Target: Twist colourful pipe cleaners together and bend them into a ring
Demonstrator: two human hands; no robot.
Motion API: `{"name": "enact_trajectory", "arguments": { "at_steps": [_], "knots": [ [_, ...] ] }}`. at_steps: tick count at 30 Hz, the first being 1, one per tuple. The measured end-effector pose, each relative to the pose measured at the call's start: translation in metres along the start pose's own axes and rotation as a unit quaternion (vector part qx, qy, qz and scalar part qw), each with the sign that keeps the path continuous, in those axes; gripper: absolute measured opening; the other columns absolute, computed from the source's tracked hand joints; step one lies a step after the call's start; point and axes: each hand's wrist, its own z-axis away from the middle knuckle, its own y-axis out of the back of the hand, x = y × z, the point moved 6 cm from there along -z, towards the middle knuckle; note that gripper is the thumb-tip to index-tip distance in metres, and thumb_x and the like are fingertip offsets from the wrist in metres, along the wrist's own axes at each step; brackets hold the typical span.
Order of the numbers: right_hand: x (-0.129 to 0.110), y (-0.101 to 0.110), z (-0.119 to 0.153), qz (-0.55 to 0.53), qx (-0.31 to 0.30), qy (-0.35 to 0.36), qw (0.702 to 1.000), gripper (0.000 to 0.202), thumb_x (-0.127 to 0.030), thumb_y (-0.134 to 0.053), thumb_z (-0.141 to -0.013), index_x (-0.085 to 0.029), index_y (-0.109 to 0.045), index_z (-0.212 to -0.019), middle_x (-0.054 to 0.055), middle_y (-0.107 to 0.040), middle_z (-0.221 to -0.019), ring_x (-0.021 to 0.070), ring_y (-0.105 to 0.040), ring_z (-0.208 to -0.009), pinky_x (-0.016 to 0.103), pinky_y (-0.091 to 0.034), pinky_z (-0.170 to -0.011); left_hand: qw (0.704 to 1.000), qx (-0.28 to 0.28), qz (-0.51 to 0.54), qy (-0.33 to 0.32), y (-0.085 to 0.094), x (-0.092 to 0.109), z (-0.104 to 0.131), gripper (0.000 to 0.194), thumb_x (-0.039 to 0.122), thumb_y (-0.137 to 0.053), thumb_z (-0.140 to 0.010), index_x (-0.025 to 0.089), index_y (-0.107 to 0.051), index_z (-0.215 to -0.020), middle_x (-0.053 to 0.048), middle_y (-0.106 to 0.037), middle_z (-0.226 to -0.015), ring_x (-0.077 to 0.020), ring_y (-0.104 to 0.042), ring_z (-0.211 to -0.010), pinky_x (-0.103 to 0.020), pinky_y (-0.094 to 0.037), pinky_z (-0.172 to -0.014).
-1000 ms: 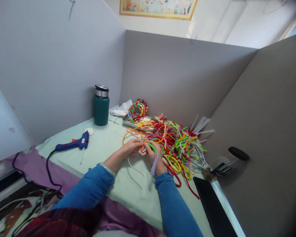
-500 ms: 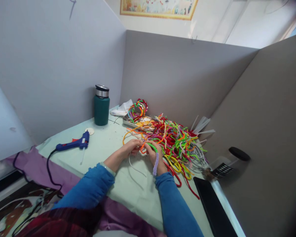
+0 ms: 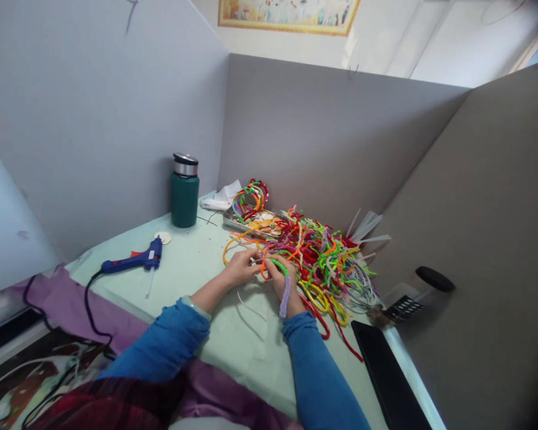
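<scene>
My right hand (image 3: 284, 283) is closed on a curved band wrapped in pipe cleaner, green near the fingertips and purple (image 3: 286, 297) at the end that hangs over the wrist. An orange piece (image 3: 263, 272) of pipe cleaner shows between the two hands. My left hand (image 3: 242, 268) is pinched close to the orange part, its fingertips almost meeting those of the right; what exactly it grips is too small to tell. Below the hands a thin pale strand (image 3: 250, 307) curves over the table.
Tangled pipe cleaners (image 3: 323, 251) heap behind and right of the hands. A metal tray (image 3: 237, 226) holds discs and rings. At left are a blue glue gun (image 3: 132, 261) and green bottle (image 3: 184, 200); a black flat object (image 3: 385, 376) lies at right.
My left hand has shifted slightly and its fingers have changed position at the orange part. The purple-ended band has moved a little to the right.
</scene>
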Motion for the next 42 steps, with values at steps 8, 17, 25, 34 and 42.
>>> {"name": "enact_trajectory", "arguments": {
  "at_steps": [8, 17, 25, 34, 42],
  "knots": [
    [-0.001, 0.001, -0.001, -0.02, 0.004, -0.034, 0.999, 0.026, -0.038, -0.057, -0.077, -0.016, -0.067, -0.084, 0.001, -0.062, -0.063, 0.0125, -0.051, -0.05, 0.024, -0.042, -0.049, 0.999, -0.008, 0.044, -0.005, 0.001, 0.005, 0.002, 0.017, 0.032, -0.059, -0.073, 0.016, -0.063, -0.078, 0.0, -0.059, -0.07, -0.0099, -0.047, -0.059, -0.02, -0.035, -0.057],
    [0.002, 0.0, 0.0, -0.019, -0.007, -0.025, 0.999, 0.026, -0.039, -0.056, -0.079, -0.017, -0.067, -0.085, 0.004, -0.067, -0.074, 0.0165, -0.059, -0.063, 0.027, -0.045, -0.058, 0.992, -0.038, 0.117, 0.037, 0.001, 0.006, 0.0, 0.025, 0.036, -0.055, -0.077, 0.014, -0.061, -0.067, 0.0, -0.058, -0.06, -0.0094, -0.05, -0.057, -0.019, -0.037, -0.056],
    [-0.01, -0.002, 0.002, 0.029, -0.01, 0.039, 0.999, 0.018, -0.032, -0.057, -0.079, -0.019, -0.07, -0.081, 0.004, -0.069, -0.078, 0.0178, -0.061, -0.071, 0.029, -0.046, -0.068, 0.92, -0.085, 0.303, 0.233, -0.012, -0.011, 0.011, 0.032, 0.045, -0.064, -0.068, 0.014, -0.053, -0.066, 0.004, -0.051, -0.052, -0.0029, -0.028, -0.032, -0.02, -0.018, -0.034],
    [-0.008, -0.01, 0.004, 0.083, -0.009, 0.058, 0.995, 0.025, -0.034, -0.055, -0.081, -0.018, -0.068, -0.094, 0.005, -0.068, -0.082, 0.0173, -0.06, -0.072, 0.028, -0.046, -0.068, 0.883, -0.021, 0.383, 0.271, -0.001, -0.012, 0.009, 0.028, 0.035, -0.072, -0.062, 0.014, -0.053, -0.068, 0.009, -0.032, -0.045, -0.0006, -0.018, -0.033, -0.02, -0.005, -0.036],
    [-0.013, -0.022, 0.011, 0.131, -0.122, 0.07, 0.981, 0.028, -0.036, -0.053, -0.083, -0.02, -0.071, -0.07, 0.003, -0.066, -0.063, 0.0149, -0.057, -0.061, 0.025, -0.042, -0.061, 0.872, 0.058, 0.402, 0.273, 0.01, -0.025, 0.007, 0.023, 0.031, -0.068, -0.064, 0.014, -0.057, -0.075, 0.009, -0.029, -0.042, -0.0009, -0.014, -0.032, -0.021, -0.004, -0.037]
  ]
}}
